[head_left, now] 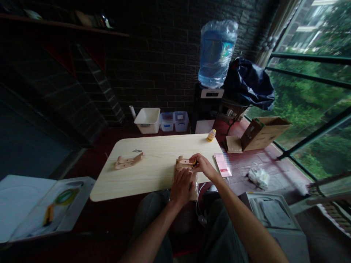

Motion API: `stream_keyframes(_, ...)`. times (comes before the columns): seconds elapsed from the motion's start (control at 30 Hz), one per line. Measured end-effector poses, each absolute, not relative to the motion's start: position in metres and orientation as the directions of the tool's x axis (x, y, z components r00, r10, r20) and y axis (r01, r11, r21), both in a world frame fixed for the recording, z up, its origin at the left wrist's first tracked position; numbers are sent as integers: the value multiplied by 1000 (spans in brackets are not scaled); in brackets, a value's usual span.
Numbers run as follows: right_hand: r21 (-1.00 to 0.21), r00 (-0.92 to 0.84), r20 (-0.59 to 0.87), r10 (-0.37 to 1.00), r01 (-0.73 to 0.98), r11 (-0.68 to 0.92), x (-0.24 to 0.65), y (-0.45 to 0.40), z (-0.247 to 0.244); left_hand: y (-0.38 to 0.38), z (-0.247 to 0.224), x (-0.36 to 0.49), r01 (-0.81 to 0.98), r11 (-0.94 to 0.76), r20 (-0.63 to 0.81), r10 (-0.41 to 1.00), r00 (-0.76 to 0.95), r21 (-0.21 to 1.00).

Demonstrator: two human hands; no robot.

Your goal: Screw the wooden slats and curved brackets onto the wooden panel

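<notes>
At the table's near edge, my right hand point(202, 164) is closed around a short yellow-and-black screwdriver point(195, 163). Its tip is hidden by my fingers. Below it lies a light wooden part point(183, 160) with a rounded end, partly covered by my hands. My left hand point(181, 185) bears down on this part, its fingers closed over the near side. Under both is a brown block or box point(195, 194) with a clear plastic wrap, jutting past the edge. A similar curved wooden part with holes point(128, 161) rests on the table's left side.
The pale wooden table point(153, 146) also carries several small dark screws point(137, 150), a yellow-capped clear bottle point(211, 135) and a pink-and-white phone-like object point(222, 165) at the right edge. An open toolbox point(63, 212) stands left, a grey case point(274, 212) right.
</notes>
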State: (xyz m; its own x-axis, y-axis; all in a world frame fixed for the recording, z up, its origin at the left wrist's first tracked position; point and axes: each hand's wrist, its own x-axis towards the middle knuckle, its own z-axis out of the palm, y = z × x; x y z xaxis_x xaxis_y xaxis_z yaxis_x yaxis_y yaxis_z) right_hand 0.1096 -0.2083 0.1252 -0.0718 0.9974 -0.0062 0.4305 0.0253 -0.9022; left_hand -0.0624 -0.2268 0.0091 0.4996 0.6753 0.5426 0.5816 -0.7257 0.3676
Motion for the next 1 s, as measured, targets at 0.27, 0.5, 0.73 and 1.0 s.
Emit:
stream_keyframes(0.27,-926,-42,30,999,375,43,107,-214,112,-231,14,-64,627,-708,525,686,503,324)
stream_keyframes(0.5,-993,24,104,994,55,103,113,-206,99,-231,13,-63,655,-688,514,703,492,312)
stream_keyframes(0.73,-821,-72,136,988,549,153,126,-204,117,-231,14,-62,617,-717,555,673,489,325)
stream_keyframes(1.0,-224,-268,-146,952,947,232,122,-188,157,-231,17,-60,614,-714,539,681,496,337)
